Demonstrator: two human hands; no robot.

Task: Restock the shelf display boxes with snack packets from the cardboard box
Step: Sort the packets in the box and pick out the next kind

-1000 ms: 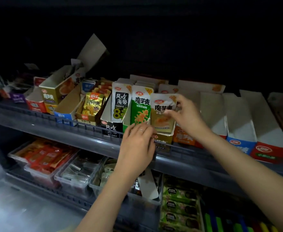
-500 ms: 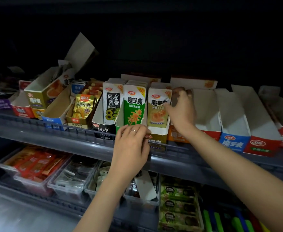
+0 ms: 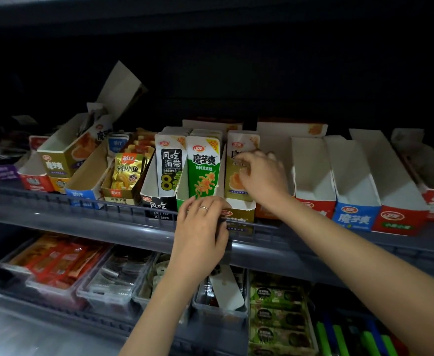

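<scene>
Now right hand [image 3: 262, 178] fingers pinch the beige packet [image 3: 234, 185]; left hand [image 3: 200, 235] fingers curl over the gold box [image 3: 239, 213] front.

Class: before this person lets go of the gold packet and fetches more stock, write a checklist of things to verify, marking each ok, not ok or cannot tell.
1. Gold packet upright in gold display box: ok.
2. Right hand free of the packet: not ok, fingers curl on it.
3. Left hand at the box front: ok; its grip, cannot tell.
4. Red-fronted display box stocked: not ok, empty.
5. Cardboard box within reach: cannot tell, not in view.
</scene>
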